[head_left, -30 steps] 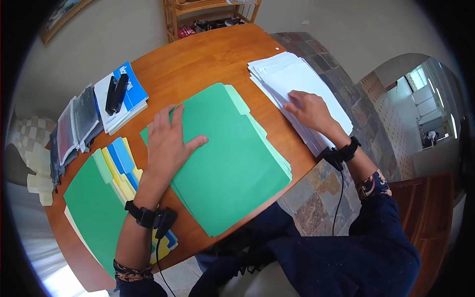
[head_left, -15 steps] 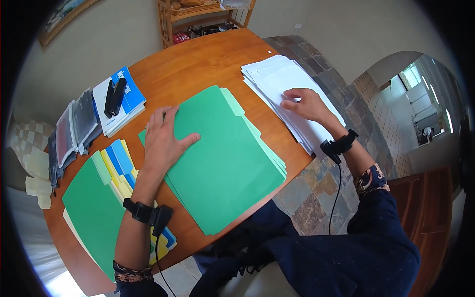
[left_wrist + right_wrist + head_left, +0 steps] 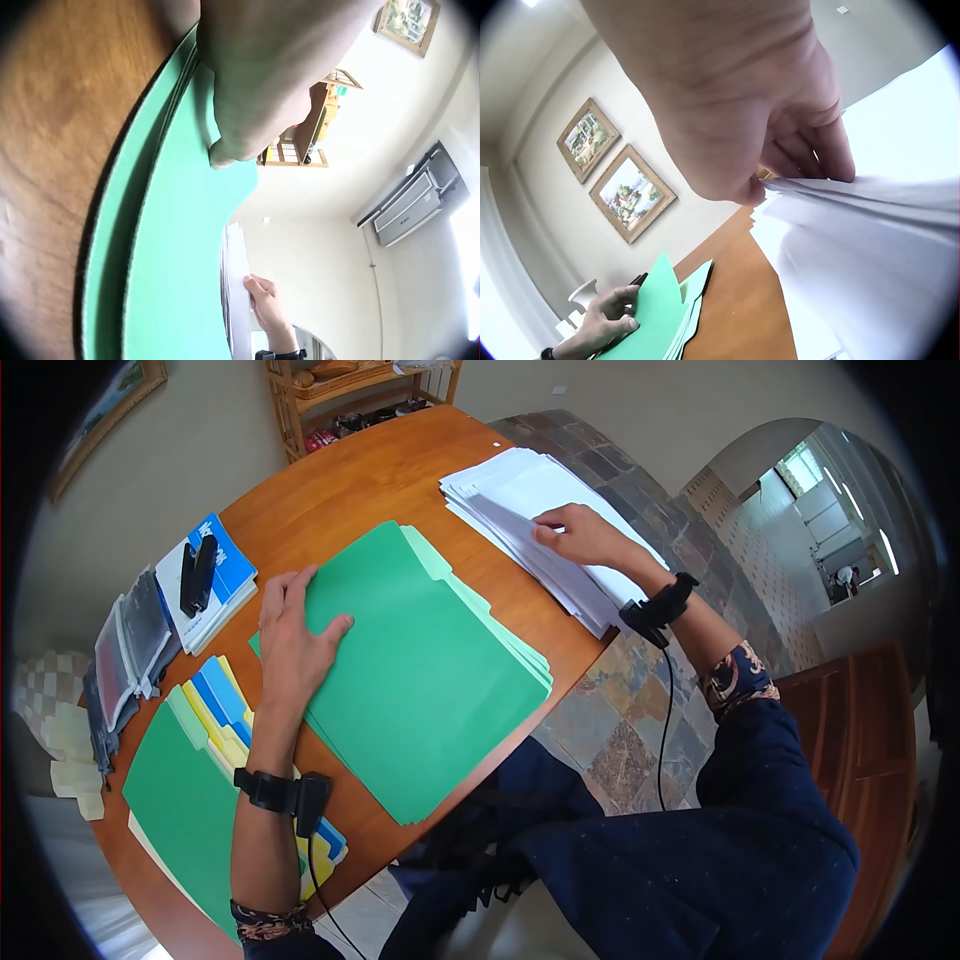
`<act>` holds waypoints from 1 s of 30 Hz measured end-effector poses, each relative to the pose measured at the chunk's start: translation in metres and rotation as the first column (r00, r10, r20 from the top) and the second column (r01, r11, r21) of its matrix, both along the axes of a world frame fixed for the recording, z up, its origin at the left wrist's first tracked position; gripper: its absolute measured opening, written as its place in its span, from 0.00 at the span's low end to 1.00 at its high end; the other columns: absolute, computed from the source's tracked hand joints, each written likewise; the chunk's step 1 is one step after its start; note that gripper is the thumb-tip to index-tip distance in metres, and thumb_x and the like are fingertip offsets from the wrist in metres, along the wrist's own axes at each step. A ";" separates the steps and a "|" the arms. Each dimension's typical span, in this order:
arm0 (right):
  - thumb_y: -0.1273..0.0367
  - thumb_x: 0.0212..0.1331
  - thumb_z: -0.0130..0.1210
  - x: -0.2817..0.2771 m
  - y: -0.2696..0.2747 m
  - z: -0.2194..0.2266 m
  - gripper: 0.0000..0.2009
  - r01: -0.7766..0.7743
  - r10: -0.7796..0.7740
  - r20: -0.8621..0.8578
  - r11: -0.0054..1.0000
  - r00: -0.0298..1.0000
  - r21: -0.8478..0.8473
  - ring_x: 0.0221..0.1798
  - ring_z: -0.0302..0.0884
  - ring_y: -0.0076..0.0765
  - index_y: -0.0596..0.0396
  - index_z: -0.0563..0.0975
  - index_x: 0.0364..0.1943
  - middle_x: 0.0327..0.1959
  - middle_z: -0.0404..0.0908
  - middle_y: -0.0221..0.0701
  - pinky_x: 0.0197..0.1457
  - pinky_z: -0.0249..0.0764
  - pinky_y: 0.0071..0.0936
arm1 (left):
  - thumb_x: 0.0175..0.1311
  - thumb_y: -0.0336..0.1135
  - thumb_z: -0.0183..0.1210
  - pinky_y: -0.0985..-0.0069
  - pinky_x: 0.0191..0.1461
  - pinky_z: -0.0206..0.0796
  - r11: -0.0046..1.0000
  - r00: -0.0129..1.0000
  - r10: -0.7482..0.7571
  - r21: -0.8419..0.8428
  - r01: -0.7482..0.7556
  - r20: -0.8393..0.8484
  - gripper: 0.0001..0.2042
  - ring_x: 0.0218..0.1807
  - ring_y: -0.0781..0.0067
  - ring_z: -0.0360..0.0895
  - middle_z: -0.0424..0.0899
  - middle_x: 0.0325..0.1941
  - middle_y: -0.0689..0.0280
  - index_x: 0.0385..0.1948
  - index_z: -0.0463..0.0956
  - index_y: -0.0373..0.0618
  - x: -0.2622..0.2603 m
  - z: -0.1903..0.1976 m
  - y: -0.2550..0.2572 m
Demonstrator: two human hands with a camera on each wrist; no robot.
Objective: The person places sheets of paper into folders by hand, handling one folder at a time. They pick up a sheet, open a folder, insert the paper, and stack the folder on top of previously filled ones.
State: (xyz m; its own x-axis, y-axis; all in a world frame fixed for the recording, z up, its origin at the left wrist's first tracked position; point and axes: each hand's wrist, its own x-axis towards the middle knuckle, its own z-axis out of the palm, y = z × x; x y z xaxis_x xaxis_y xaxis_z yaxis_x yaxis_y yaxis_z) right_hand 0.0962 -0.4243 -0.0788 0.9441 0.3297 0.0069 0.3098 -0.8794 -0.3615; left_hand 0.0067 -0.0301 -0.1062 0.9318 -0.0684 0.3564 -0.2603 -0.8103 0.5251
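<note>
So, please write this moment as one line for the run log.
left hand: rests on green folders | right hand: pinches white sheets at paper stack | black stapler: on notebooks

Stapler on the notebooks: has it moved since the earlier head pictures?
No. In the head view, the stapler lies on the same part of the blue-and-white notebook; the whole scene shifts in the frame with the camera.

below the pinch of right hand (image 3: 727, 112): paper (image 3: 870, 259) kinda blurred, sheets can't be counted | beside left hand (image 3: 292, 645): tabbed folders (image 3: 180, 800) partly blocked by forearm (image 3: 265, 850)
</note>
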 end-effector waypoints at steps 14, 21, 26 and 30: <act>0.65 0.61 0.56 0.016 -0.017 0.009 0.13 0.191 -0.131 -0.233 0.947 0.964 0.258 0.29 0.68 0.26 0.63 0.84 0.33 0.23 0.76 0.32 0.37 0.68 0.29 | 0.50 0.30 0.69 0.66 0.62 0.68 0.992 0.998 -0.016 -0.129 0.008 -0.065 0.29 0.56 0.56 0.74 0.72 0.54 0.56 0.58 0.72 0.40 0.005 -0.003 0.001; 0.62 0.61 0.55 0.019 -0.018 0.008 0.16 0.099 -0.093 -0.066 0.989 0.994 0.111 0.23 0.72 0.33 0.64 0.81 0.28 0.18 0.77 0.37 0.31 0.69 0.37 | 0.54 0.31 0.67 0.65 0.64 0.67 0.996 0.998 -0.008 -0.086 0.003 -0.064 0.28 0.59 0.54 0.74 0.72 0.56 0.55 0.59 0.71 0.38 0.004 -0.009 0.002; 0.62 0.68 0.51 0.012 0.000 0.041 0.21 0.059 -0.063 0.048 0.996 0.997 0.065 0.18 0.55 0.23 0.61 0.69 0.18 0.13 0.59 0.26 0.24 0.58 0.31 | 0.56 0.30 0.64 0.65 0.64 0.65 0.998 0.999 -0.019 -0.056 0.016 -0.042 0.27 0.60 0.55 0.74 0.73 0.59 0.54 0.60 0.70 0.38 0.006 -0.014 0.005; 0.64 0.66 0.54 0.009 0.026 0.054 0.15 0.085 0.043 -0.301 0.912 0.953 0.401 0.20 0.70 0.19 0.55 0.78 0.22 0.17 0.70 0.19 0.24 0.68 0.22 | 0.55 0.27 0.64 0.64 0.63 0.67 0.991 0.998 0.019 -0.134 -0.027 -0.061 0.24 0.58 0.52 0.75 0.75 0.57 0.53 0.56 0.71 0.39 0.007 -0.010 0.002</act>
